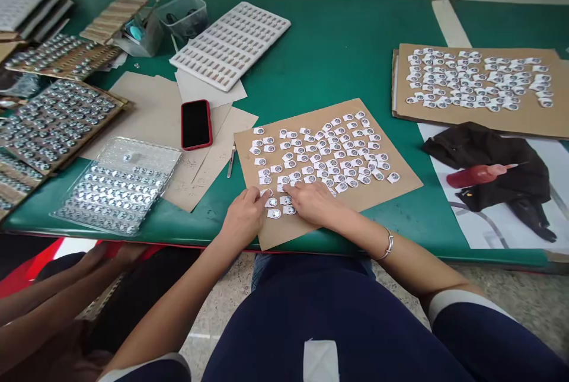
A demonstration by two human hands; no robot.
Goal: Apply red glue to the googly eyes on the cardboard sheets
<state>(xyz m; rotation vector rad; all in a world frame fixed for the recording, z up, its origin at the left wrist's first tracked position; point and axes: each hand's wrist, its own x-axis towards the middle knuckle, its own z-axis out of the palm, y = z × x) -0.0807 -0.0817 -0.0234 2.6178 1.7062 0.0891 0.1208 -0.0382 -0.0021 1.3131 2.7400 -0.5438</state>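
One long green tabletop [347, 56] fills most of the view, and just before the wearer lies a brown cardboard sheet [278, 232], set askew with one corner near the table's front edge. To the right rests a second cardboard sheet [524, 121], also covered with small white tabs, and below it a white poster sheet [462, 229] carries a crumpled dark cloth [528, 162]. On the far left, boards [119, 103] hold rows of silvery pieces, while another person's forearms [57, 287] reach in below the table edge. Beside those boards sits a clear plastic case [153, 153] with more silvery pieces in rows; farther back, a white slotted tray [231, 44] lies tilted across the table, near a clear plastic tub [195, 23]. Both bare hands work at the near left part of the middle cardboard sheet. The left hand [245, 216] is partly closed, its thumb and forefinger close together at a tab; the right hand [313, 199] is loosely curled, palm down, fingertips lowered onto the tabs. Whether either one grips a tab cannot be told. A smartphone [197, 125] in a red case lies on loose brown paper, a red squeeze bottle [471, 176] on the dark cloth. Smaller still are metal tweezers [231, 161] beside the middle sheet, a silver bracelet [390, 244] on the right wrist, and the white tabs [274, 214], each with a dark round emblem, most crowded toward the middle sheet's center and right.
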